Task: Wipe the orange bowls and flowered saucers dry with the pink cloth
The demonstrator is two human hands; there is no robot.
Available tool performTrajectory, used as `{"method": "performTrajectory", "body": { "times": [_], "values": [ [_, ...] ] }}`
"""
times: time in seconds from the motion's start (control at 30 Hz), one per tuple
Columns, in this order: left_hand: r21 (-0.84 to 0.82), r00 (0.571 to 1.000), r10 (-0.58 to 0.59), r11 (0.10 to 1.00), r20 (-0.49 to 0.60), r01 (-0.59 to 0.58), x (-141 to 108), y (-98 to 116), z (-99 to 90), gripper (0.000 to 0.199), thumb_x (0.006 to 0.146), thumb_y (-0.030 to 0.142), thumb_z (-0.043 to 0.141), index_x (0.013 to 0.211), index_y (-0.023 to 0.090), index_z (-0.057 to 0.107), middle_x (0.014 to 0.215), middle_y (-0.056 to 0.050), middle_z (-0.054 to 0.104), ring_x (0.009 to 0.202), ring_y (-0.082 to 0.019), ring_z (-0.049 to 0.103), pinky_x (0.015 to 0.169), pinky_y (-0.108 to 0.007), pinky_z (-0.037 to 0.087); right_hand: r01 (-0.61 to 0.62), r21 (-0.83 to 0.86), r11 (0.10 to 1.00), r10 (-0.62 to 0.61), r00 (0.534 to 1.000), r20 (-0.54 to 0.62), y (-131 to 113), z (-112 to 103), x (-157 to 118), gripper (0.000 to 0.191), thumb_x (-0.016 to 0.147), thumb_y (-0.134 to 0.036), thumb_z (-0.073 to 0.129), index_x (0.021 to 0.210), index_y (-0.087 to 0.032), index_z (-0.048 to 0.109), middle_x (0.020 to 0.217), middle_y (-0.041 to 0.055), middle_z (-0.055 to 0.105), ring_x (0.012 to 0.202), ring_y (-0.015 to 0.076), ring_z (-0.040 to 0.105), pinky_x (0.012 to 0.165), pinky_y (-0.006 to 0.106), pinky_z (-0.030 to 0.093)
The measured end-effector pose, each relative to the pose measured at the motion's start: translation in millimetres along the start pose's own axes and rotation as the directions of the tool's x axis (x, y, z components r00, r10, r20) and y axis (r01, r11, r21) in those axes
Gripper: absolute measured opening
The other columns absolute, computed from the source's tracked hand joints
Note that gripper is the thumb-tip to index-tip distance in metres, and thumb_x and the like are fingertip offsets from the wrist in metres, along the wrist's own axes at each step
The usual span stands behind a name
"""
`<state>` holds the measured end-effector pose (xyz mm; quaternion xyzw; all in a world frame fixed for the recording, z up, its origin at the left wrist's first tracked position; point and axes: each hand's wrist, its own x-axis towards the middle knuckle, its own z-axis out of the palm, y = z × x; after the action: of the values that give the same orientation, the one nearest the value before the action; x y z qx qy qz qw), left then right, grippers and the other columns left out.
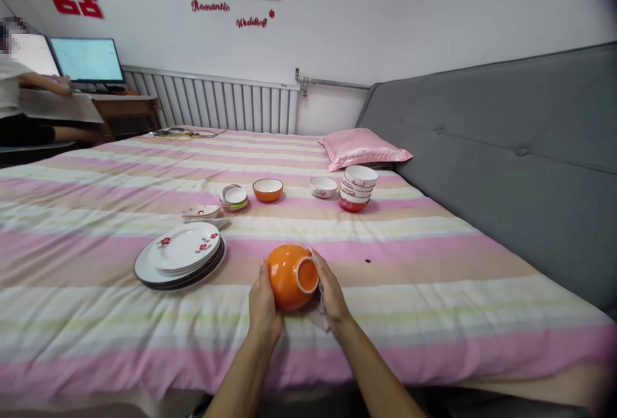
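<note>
An orange bowl point(284, 280) is tipped on its side between my hands, its round foot turned up and to the right. My left hand point(263, 308) grips the bowl's left side. On the right, my right hand point(332, 296) is closed around a pale cloth point(318, 318) and presses it against the bowl by the foot; part of the cloth hangs below the fingers. Farther off stands another orange bowl point(268, 191) with a white inside, upright on the bed. The inside of the held bowl is hidden from me.
Stacked plates point(186, 244) lie to the left, with small dishes point(234, 196) and more plates point(200, 211) behind. A white bowl point(322, 188) and a bowl stack point(357, 190) stand right of centre. Beyond are a pink pillow point(364, 148) and grey headboard point(496, 128). A person sits far left.
</note>
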<state>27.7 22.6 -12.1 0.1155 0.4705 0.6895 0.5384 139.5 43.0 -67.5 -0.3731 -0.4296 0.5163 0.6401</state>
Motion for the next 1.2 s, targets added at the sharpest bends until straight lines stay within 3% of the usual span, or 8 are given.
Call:
{"method": "performTrajectory", "body": {
  "times": [0.43,0.6,0.77,0.93,1.2],
  "values": [
    [-0.06,1.0,-0.008,0.998,-0.017,0.007,4,-2,-0.9,0.032,0.084,0.043,0.061,0.095,0.014,0.069,0.096,-0.008,0.071,0.077,-0.015,0.069,0.076,-0.028,0.056,-0.016,-0.047,0.999,0.017,1.0,0.015,-5,1,-1,0.052,0.085,-0.057,0.051,0.126,-0.026,0.058,0.139,0.0018,0.052,0.135,0.022,0.04,0.115,0.044,0.027],
    [-0.076,0.998,-0.038,0.996,-0.043,0.035,5,-2,-0.1,0.034,0.084,0.044,0.06,0.098,0.014,0.068,0.094,-0.009,0.072,0.075,-0.018,0.07,0.073,-0.031,0.057,-0.002,-0.175,0.985,0.015,0.998,0.068,-8,-2,-5,0.053,0.088,-0.053,0.05,0.134,-0.027,0.05,0.146,0.0016,0.044,0.139,0.021,0.033,0.118,0.046,0.018],
    [-0.105,0.992,-0.105,0.99,-0.066,0.098,7,-2,-2.2,0.041,0.083,0.048,0.06,0.106,0.014,0.066,0.097,-0.011,0.071,0.078,-0.019,0.07,0.073,-0.031,0.057,0.106,-0.345,0.933,-0.053,0.986,0.158,-13,-1,-14,0.053,0.093,-0.05,0.041,0.141,-0.029,0.04,0.151,-0.0004,0.036,0.143,0.0187,0.025,0.12,0.045,0.011],
    [-0.176,0.973,-0.225,0.961,-0.045,0.214,6,5,-2.0,0.05,0.087,0.052,0.05,0.118,0.014,0.06,0.107,-0.015,0.069,0.08,-0.021,0.07,0.074,-0.035,0.057,0.197,-0.534,0.823,-0.091,0.972,0.218,-15,1,-22,0.058,0.094,-0.047,0.041,0.146,-0.028,0.029,0.155,0.0001,0.028,0.145,0.0191,0.019,0.12,0.045,0.01],
    [-0.246,0.961,-0.276,0.93,0.018,0.272,3,13,-0.3,0.058,0.089,0.057,0.039,0.121,0.013,0.06,0.11,-0.015,0.068,0.083,-0.022,0.069,0.074,-0.035,0.057,0.392,-0.603,0.695,-0.225,0.915,0.335,-14,6,-33,0.072,0.091,-0.039,0.05,0.15,-0.029,0.01,0.158,-0.0023,0.01,0.146,0.0221,0.011,0.12,0.048,0.008]
  ]
}}
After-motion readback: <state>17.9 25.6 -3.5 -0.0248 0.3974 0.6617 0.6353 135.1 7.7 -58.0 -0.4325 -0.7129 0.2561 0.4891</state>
